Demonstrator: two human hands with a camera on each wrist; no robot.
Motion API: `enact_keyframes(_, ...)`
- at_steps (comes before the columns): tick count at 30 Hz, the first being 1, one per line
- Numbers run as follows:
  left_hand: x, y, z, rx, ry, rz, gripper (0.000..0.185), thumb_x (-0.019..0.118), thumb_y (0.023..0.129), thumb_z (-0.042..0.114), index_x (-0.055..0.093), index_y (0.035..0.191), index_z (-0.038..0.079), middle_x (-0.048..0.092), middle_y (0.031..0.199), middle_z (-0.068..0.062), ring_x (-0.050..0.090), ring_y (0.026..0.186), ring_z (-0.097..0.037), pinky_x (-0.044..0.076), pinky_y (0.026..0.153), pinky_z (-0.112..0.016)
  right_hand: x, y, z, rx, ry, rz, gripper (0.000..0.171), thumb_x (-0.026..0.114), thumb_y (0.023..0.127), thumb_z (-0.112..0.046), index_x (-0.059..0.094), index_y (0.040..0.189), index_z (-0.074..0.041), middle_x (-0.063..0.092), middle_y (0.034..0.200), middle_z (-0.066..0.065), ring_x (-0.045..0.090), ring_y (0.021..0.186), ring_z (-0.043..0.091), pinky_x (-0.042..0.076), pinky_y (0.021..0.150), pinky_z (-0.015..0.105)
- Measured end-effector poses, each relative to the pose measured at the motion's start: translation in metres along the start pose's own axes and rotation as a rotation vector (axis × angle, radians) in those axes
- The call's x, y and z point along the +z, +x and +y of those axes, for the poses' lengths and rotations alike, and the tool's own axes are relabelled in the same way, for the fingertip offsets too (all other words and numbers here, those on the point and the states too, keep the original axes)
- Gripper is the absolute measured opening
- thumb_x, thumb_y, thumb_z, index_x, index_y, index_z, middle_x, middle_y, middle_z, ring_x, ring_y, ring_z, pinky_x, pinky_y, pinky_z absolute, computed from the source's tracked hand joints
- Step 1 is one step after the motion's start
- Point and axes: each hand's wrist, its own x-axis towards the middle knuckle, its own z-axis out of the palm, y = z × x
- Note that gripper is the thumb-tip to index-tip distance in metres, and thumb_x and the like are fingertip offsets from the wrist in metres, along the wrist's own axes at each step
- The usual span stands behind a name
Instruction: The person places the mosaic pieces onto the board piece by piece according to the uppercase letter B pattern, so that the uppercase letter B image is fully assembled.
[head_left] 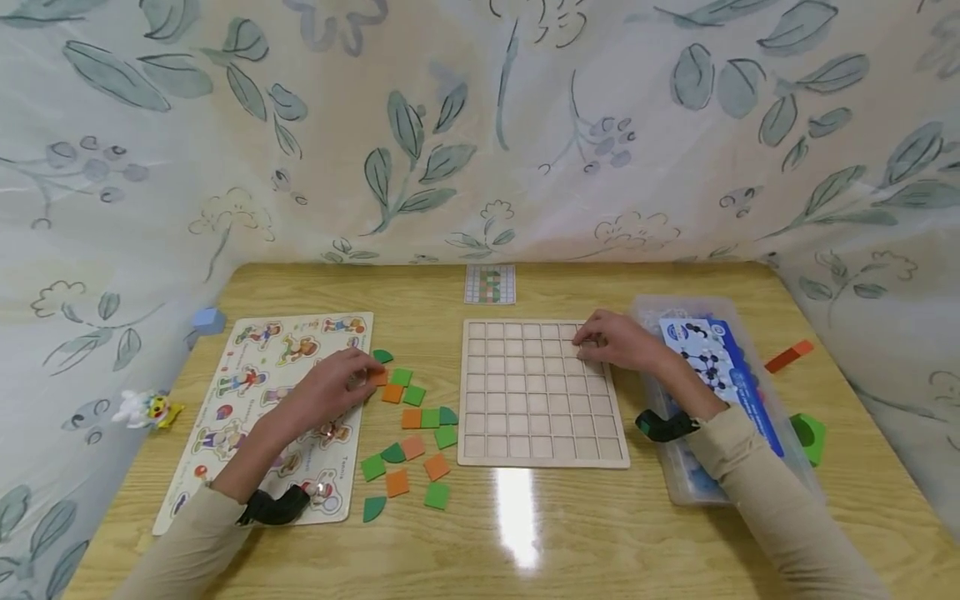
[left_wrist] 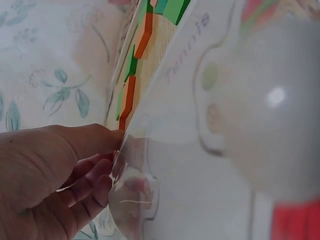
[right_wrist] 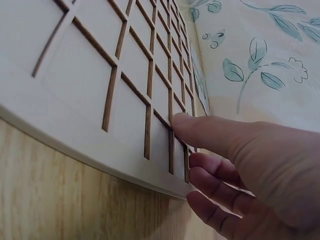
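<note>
My left hand (head_left: 333, 387) reaches over the sports picture puzzle board (head_left: 330, 329), thumb and forefinger at either side of an orange square tile (head_left: 381, 377). In the left wrist view the thumb of that hand (left_wrist: 45, 180) meets the tile's end, partly hidden by the puzzle board's clear knobs. Green and orange squares and dark green quarter-round tiles (head_left: 393, 452) lie loose beside it. At the upper right of the wooden grid board (head_left: 528, 392), the right hand (head_left: 622, 340) has its fingertips over the outer cells. Nothing shows between its thumb and loosely bent fingers (right_wrist: 215, 187).
A small pattern card (head_left: 490, 284) lies behind the grid board. Under the right forearm stands a translucent plastic box (head_left: 675, 475) with a molecule label. Farther right are a red-orange block (head_left: 789, 357) and a green block (head_left: 810, 437). A blue block (head_left: 208, 321) and toy figure (head_left: 153, 408) sit left.
</note>
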Motion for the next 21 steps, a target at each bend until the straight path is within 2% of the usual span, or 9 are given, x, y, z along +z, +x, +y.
enact_keyframes(8, -0.001, 0.005, 0.003, -0.008, 0.068, -0.031, 0.019, 0.071, 0.088, 0.013, 0.071, 0.106, 0.009, 0.068, 0.104, -0.007, 0.062, 0.093, -0.022, 0.051, 0.078, -0.038, -0.001, 0.001, -0.002, 0.010, 0.000, -0.002, 0.019, 0.071, 0.088, -0.018, 0.072, 0.105, -0.009, 0.058, 0.104, 0.010, 0.053, 0.088, 0.020, 0.044, 0.075, 0.033)
enact_keyframes(12, -0.004, 0.006, 0.009, -0.063, 0.109, -0.055, 0.019, 0.069, 0.090, 0.017, 0.070, 0.107, 0.008, 0.068, 0.105, -0.009, 0.061, 0.092, -0.022, 0.051, 0.078, -0.038, -0.003, 0.000, -0.004, 0.003, -0.006, -0.010, 0.020, 0.071, 0.088, -0.018, 0.072, 0.106, -0.009, 0.058, 0.105, 0.011, 0.053, 0.088, 0.022, 0.043, 0.075, 0.034)
enact_keyframes(16, -0.011, 0.002, 0.018, -0.109, 0.086, -0.040, 0.021, 0.068, 0.090, 0.019, 0.068, 0.108, 0.007, 0.067, 0.106, -0.009, 0.062, 0.092, -0.023, 0.051, 0.079, -0.040, -0.003, -0.001, -0.005, 0.004, 0.007, -0.020, 0.021, 0.071, 0.088, -0.017, 0.071, 0.107, -0.008, 0.058, 0.105, 0.012, 0.052, 0.087, 0.022, 0.043, 0.075, 0.034)
enact_keyframes(21, -0.014, 0.000, 0.030, -0.092, 0.045, -0.036, 0.020, 0.067, 0.090, 0.018, 0.069, 0.107, 0.007, 0.066, 0.103, -0.006, 0.064, 0.094, -0.022, 0.054, 0.080, -0.039, -0.001, -0.001, -0.003, 0.017, -0.002, -0.020, 0.021, 0.071, 0.088, -0.018, 0.071, 0.106, -0.009, 0.058, 0.105, 0.011, 0.052, 0.087, 0.021, 0.042, 0.075, 0.033)
